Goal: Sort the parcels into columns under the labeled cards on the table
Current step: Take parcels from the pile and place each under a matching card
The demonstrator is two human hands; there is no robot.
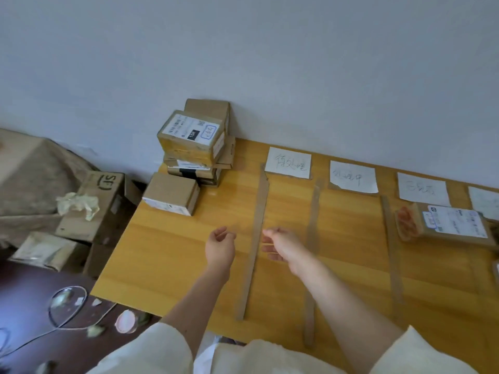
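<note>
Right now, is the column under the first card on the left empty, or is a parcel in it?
Empty. Under the first card, only bare table shows between the cardboard strips; the unsorted parcels stand stacked at the left.

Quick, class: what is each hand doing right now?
Left hand: open, fingers loosely curled, holding nothing.
Right hand: open, fingers loosely curled, holding nothing.

A makeshift parcel-sorting room: stacked parcels, handwritten cards, floor cartons.
</note>
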